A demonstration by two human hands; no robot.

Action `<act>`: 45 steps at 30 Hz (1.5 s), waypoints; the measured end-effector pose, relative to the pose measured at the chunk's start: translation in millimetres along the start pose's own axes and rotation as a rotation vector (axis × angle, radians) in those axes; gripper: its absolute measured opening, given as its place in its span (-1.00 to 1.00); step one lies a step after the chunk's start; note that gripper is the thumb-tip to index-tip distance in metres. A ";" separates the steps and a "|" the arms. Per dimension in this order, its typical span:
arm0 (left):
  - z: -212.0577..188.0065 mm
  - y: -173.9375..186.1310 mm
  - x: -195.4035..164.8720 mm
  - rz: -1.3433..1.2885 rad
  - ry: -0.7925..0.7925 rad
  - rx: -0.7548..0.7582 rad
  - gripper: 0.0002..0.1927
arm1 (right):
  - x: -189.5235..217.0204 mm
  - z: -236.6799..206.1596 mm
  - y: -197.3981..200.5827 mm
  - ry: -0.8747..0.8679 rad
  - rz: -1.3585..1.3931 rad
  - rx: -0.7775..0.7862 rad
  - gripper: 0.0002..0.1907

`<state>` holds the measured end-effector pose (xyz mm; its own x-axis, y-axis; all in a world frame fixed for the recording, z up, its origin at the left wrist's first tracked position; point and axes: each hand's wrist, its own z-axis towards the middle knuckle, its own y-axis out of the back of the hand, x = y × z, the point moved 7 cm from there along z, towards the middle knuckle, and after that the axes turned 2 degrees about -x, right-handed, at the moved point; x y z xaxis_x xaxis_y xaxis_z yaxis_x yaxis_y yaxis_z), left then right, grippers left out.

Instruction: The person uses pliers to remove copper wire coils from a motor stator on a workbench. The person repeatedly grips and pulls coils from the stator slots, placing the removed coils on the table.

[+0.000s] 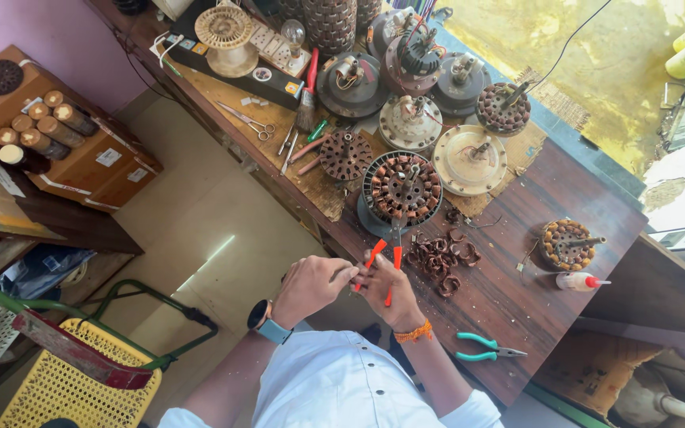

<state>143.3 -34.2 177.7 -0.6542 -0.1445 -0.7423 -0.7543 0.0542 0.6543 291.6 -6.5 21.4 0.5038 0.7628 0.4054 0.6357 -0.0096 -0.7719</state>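
Note:
My right hand (392, 297), with an orange thread at the wrist, grips orange-handled pliers (396, 255) at the near edge of the wooden bench (517, 293). The pliers' jaws point at a round fan stator (403, 189) wound with copper coils, which lies just beyond my hands. My left hand (311, 284), with a watch on a blue strap, is closed, its fingertips pinching one orange handle beside the right hand. A heap of pulled copper coil pieces (440, 257) lies right of the pliers.
Teal-handled pliers (481, 346) lie near my right forearm. A smaller stator (566, 244) and a white glue bottle (579, 280) sit to the right. Several fan motors, a brush (308, 95) and scissors (249, 121) crowd the back. A yellow chair (73, 380) stands at the left.

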 end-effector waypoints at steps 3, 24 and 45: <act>-1.6 6.3 -2.6 -0.030 -0.062 -0.030 -0.69 | -5.8 5.2 8.5 0.128 0.000 -0.042 -0.82; 59.1 -146.7 27.6 -0.891 -0.128 0.431 -0.57 | 104.3 -57.3 4.1 0.804 -1.080 -0.431 -0.74; 99.3 -30.9 20.7 0.001 -0.318 -0.009 -0.58 | 99.9 -64.9 26.1 0.492 -0.884 -0.479 -0.63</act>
<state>147.7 59.3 127.7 -0.6398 0.1720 -0.7490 -0.7544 0.0452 0.6548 396.5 27.5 73.5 -0.1275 0.2863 0.9496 0.9908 0.0805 0.1088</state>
